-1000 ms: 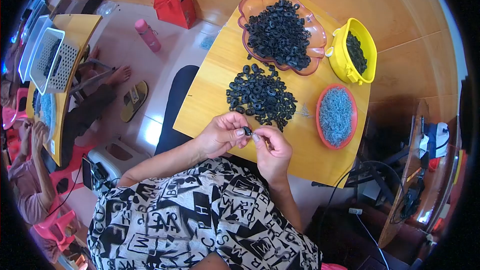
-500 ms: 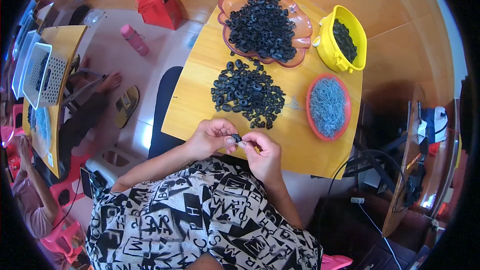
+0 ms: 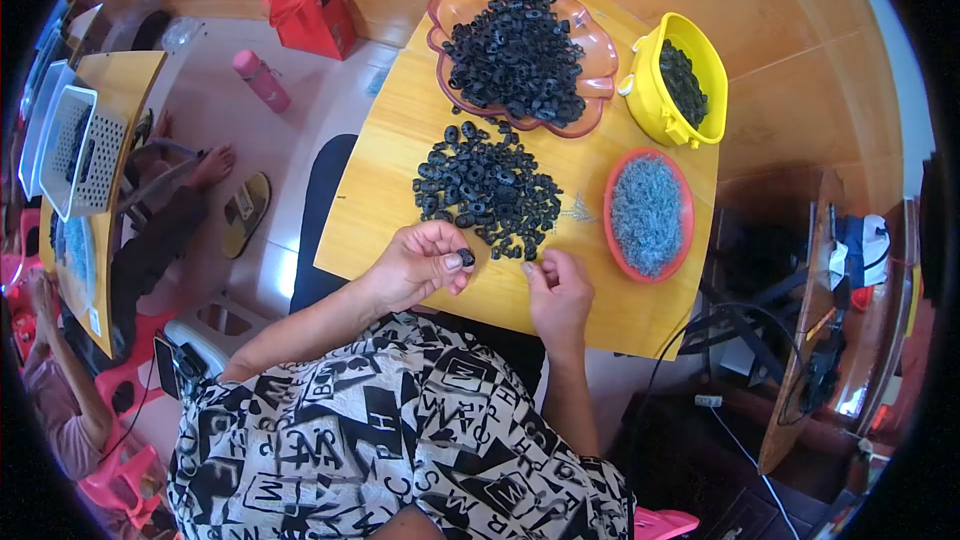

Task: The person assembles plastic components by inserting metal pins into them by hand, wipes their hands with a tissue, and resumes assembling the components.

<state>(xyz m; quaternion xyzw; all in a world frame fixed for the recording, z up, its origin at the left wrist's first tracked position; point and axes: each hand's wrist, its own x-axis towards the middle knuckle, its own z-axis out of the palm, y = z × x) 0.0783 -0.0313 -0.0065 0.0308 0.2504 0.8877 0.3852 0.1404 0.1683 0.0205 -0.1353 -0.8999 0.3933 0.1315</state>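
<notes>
My left hand [image 3: 420, 265] pinches a small black plastic part [image 3: 466, 257] between thumb and forefinger, over the near side of the table. To its right, my right hand [image 3: 562, 298] has thumb and forefinger closed together, close to the lower edge of the loose pile of black parts [image 3: 490, 185]. Whatever lies between those fingertips is too small to name. Beyond the pile, a scalloped, orange-brown translucent tray [image 3: 603, 45] is heaped with more black parts. An oval red dish [image 3: 688, 215] on the right holds a mass of fine grey-blue pieces [image 3: 648, 215].
A yellow bucket [image 3: 712, 80] with dark parts stands at the table's far right. Several fine pieces [image 3: 577, 210] lie between pile and dish. On the floor are a pink bottle [image 3: 262, 80], a red bag [image 3: 310, 22] and a slipper [image 3: 245, 215]. Another person [image 3: 70, 390] sits at a left table.
My hands have moved apart. The left keeps the black part and turns palm up somewhat; the right has gone rightward, toward the pile's lower edge. The view has shifted slightly.
</notes>
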